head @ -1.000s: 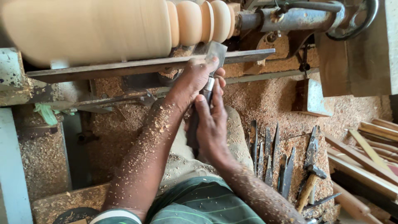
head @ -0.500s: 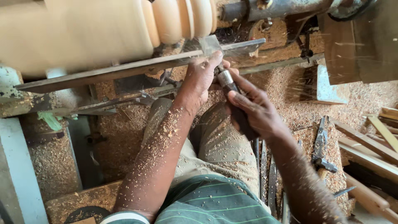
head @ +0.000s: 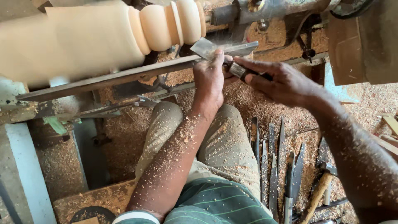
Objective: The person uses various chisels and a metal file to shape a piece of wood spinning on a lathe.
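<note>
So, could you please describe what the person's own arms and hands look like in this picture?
Both arms are bare, with no gloves, rings or watch to be seen. The left forearm is thickly speckled with pale wood shavings, thinning toward the left hand. The right forearm and right hand carry a finer dusting. A white-edged cuff of a green striped shirt shows at the bottom edge.

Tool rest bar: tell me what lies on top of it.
On the tool rest bar lies the chisel blade, pressed by the left hand. The hand covers the blade's rear part.
</note>
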